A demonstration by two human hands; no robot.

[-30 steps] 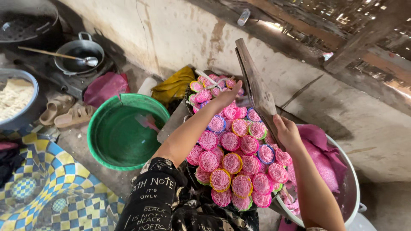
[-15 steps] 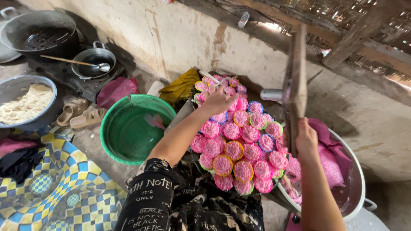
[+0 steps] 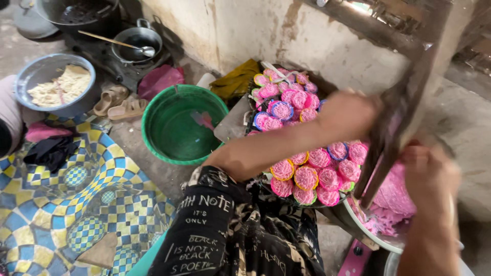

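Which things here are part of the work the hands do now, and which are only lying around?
In use: left hand, right hand, wooden press, tray of pink rosettes, bowl of pink dough.
Lying about: green basin, sandals, pot with ladle, blue bowl.

The left arm extends forward from a black printed sleeve, forearm bare, crossing above the tray of pink cakes [image 3: 307,174]. The left hand [image 3: 348,115] is closed, blurred, at the tray's far right edge. The right hand [image 3: 429,176], also blurred, sits right of the tray, fingers curled around a dark wooden tool [image 3: 394,122], forearm angled upward.
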